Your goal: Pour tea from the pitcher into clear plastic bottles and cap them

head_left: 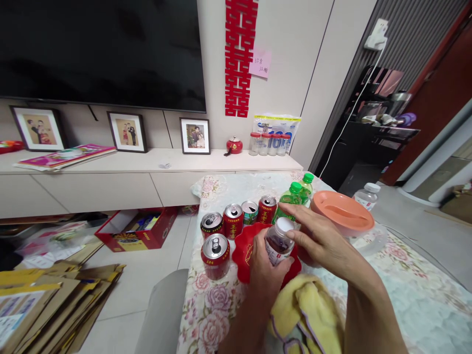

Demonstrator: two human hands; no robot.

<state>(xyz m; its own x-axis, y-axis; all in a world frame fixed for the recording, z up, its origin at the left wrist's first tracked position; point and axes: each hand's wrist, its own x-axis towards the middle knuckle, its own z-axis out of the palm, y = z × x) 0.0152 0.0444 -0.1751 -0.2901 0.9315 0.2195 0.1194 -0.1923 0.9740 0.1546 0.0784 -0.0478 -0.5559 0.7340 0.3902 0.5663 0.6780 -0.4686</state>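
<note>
My left hand (263, 265) is wrapped round a small clear bottle (276, 242) with a white cap and a white label, held upright over the red scalloped plate (243, 246). Beside the cap is my right hand (319, 236), its fingers stretched out and the thumb tip close to the cap's edge; whether it touches I cannot tell. Red drink cans (215, 255) and a green can (250, 211) stand left of and behind the plate. Two green-capped bottles (291, 194) are behind my right hand. A yellow cloth (309, 309) lies in front of the plate.
An orange oval lidded container (342, 211) and another white-capped bottle (367, 195) stand at the right on the floral tablecloth (214, 314). Beyond, a low cabinet (177, 189) carries picture frames and jars (263, 145). Flattened cardboard (70, 305) and a red box (138, 236) are on the floor.
</note>
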